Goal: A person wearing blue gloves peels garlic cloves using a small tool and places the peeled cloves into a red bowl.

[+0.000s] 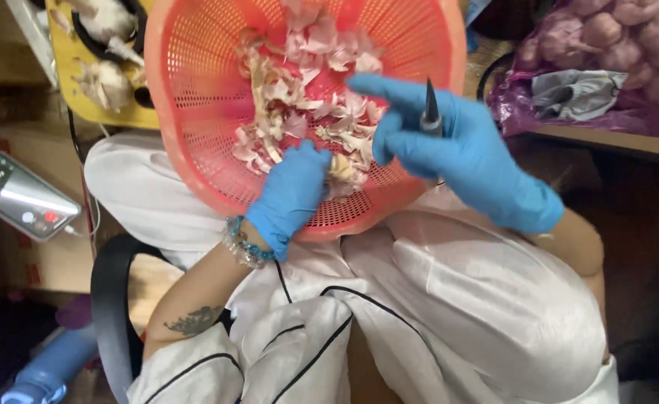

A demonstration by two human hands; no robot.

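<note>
Inside the basket (195, 90), left fingers (316, 161) pinch a garlic clove (341, 166); right fingers (397, 142) grip a knife (430, 112).

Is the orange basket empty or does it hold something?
Not empty: the orange basket holds a pile of garlic skins.

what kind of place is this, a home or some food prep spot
Probably an informal food-prep spot, home or small shop: a salmon-pink plastic mesh basket of papery garlic skins on a seated person's lap, a purple bag of garlic bulbs, and blue-gloved hands peeling.
</note>
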